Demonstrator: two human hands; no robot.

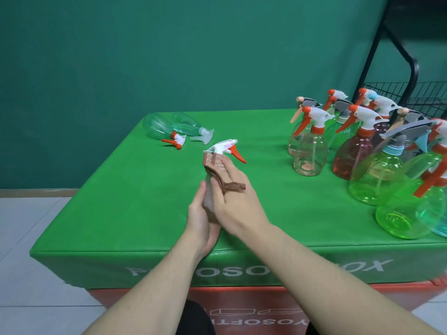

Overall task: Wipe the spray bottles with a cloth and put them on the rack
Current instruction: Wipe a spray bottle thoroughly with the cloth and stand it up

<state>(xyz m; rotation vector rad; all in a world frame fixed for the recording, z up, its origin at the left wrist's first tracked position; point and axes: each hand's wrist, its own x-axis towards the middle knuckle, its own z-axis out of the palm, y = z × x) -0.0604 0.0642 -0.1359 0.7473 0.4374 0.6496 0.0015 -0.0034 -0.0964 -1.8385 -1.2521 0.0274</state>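
Green tabletop [145,201]: left hand [203,221] grips spray bottle [219,163] base, nozzle pointing away; right hand [232,199] presses cloth [217,165] around neck; rack [411,95] far right.

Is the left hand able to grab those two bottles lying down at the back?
Probably not right now: the left hand is busy holding the bottle being wiped. The two lying bottles sit farther back on the green table, with nothing between.
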